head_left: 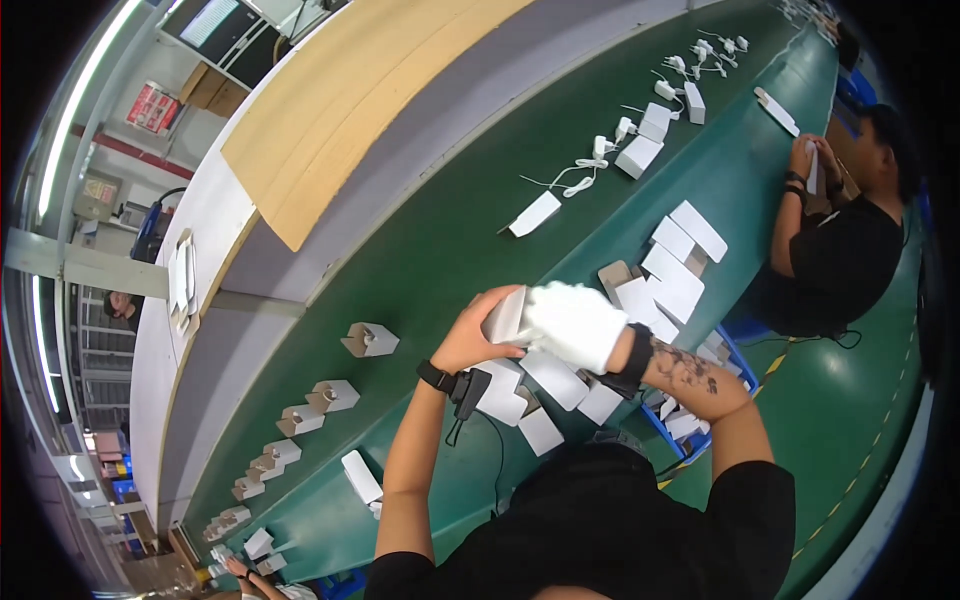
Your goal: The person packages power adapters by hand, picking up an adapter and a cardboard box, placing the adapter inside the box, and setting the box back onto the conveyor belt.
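Observation:
My left hand [472, 335] and my right hand [575, 322], which wears a white glove, both grip a small white box [505, 316] held above the green conveyor belt [420, 260]. A black band with a small device sits on my left wrist, a black cuff on my right. Just below my hands lie several flat white boxes [520, 395] at the belt's near edge.
Open grey-white cartons [369, 339] stand in a row along the belt to the left. White boxes [680, 255] and white cables [575, 178] lie further along. Another person [840, 240] in black works at the right. A blue bin [690, 420] holds white parts.

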`<act>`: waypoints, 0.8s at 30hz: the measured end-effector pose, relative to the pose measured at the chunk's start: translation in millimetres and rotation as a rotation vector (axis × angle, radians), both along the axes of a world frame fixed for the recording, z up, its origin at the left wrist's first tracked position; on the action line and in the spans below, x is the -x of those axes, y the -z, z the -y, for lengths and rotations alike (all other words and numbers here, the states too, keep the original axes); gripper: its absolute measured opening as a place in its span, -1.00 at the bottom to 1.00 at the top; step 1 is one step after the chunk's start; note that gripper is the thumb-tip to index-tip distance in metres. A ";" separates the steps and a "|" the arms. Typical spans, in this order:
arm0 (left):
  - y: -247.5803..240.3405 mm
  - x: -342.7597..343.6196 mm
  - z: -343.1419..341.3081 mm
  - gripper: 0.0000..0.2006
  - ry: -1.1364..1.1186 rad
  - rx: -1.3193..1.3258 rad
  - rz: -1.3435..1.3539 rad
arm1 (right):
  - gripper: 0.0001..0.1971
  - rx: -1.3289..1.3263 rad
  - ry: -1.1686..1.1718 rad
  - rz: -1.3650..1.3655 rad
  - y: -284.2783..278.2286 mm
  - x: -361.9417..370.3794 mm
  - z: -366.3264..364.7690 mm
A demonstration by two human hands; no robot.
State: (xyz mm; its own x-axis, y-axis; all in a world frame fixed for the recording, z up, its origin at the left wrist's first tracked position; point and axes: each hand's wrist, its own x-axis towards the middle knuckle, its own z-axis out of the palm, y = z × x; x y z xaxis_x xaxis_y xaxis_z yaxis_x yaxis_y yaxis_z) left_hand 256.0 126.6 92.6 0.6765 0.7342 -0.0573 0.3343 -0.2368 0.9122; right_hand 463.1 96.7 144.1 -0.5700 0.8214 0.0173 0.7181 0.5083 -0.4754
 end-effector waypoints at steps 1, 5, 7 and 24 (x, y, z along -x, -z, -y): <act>2.1 -2.2 4.6 -0.12 -0.018 0.005 0.004 | -0.68 -0.017 -0.044 0.239 -3.0 2.0 -0.4; 4.8 -0.1 25.7 -0.12 -0.124 0.124 0.064 | -0.84 -0.099 -0.174 -0.591 5.6 -23.3 -19.9; 9.1 -1.1 28.2 -0.12 -0.171 0.184 0.093 | -0.86 -0.128 -0.161 -0.440 17.4 -15.2 -15.4; 174.0 129.5 -71.2 -0.25 -0.908 0.063 -0.017 | -0.67 0.007 1.230 -0.046 200.8 -112.2 -302.5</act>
